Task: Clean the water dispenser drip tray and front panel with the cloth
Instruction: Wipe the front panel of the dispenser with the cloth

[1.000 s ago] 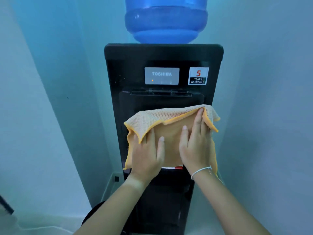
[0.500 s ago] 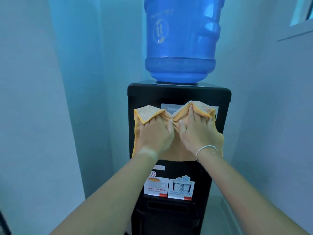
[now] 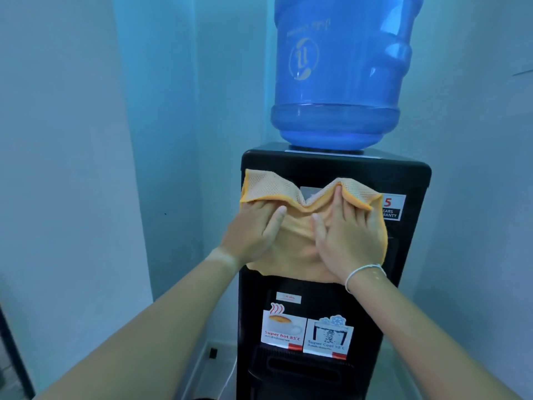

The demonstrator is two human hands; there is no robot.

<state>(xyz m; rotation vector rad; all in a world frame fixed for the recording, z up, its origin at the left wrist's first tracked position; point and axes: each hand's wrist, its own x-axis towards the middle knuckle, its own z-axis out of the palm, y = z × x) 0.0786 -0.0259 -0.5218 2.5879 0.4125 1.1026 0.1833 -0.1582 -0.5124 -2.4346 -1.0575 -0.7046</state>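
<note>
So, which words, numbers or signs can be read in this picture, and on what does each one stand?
"5", "EARS", "RANTY": warranty sticker, its left edge hidden by the cloth.
"Super hot 85°C": hot-water label.
"Super Cool 10°C", blurred, uncertain: cold-water label.
Small white tag: too small to read.
Bottle logo and script: unreadable.

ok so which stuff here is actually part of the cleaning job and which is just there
Part of the job:
- orange cloth
- dispenser front panel
- left hand and right hand, pressing the cloth flat on the panel

Just there:
- blue water bottle
- warranty sticker
- hot and cold labels
</note>
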